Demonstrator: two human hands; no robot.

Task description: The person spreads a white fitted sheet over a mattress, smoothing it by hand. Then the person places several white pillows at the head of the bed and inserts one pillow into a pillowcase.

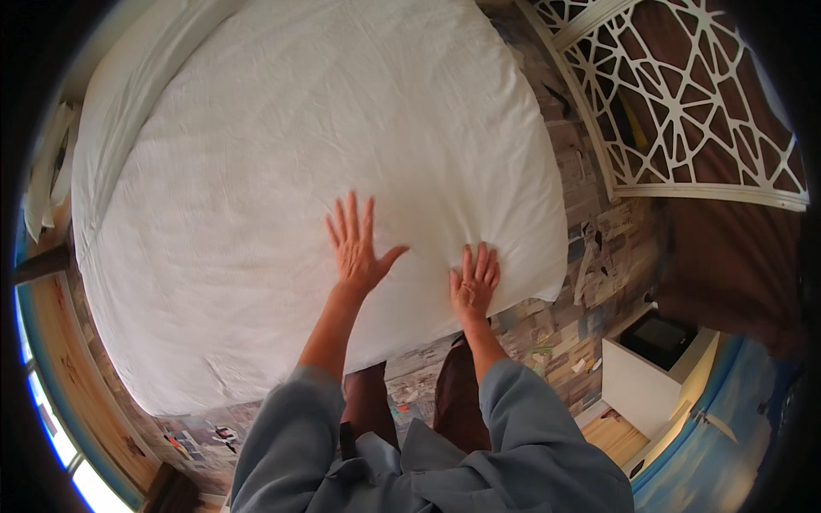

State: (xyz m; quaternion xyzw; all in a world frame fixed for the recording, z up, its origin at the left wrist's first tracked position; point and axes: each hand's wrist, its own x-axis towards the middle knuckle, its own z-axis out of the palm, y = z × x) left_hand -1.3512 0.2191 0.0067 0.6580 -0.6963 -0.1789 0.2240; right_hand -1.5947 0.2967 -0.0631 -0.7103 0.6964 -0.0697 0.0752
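A large bed with a white sheet [256, 167] spreads out in front of me. My left hand [356, 256] is over the middle of its near part, palm down, with fingers and thumb spread and nothing in it. To the right, my right hand [474, 282] rests on the sheet near its near edge, fingers slightly bent and a little apart. Small creases run through the cloth away from the right fingertips. Along the upper left of the bed lies a folded band of white cloth [138, 122].
A white lattice screen [677, 112] stands at the upper right before brown curtains [718, 269]. A white cabinet [641, 378] with a black appliance [657, 336] is at the lower right. Scattered small items lie on the patterned floor [545, 353]. Bright windows line the lower left.
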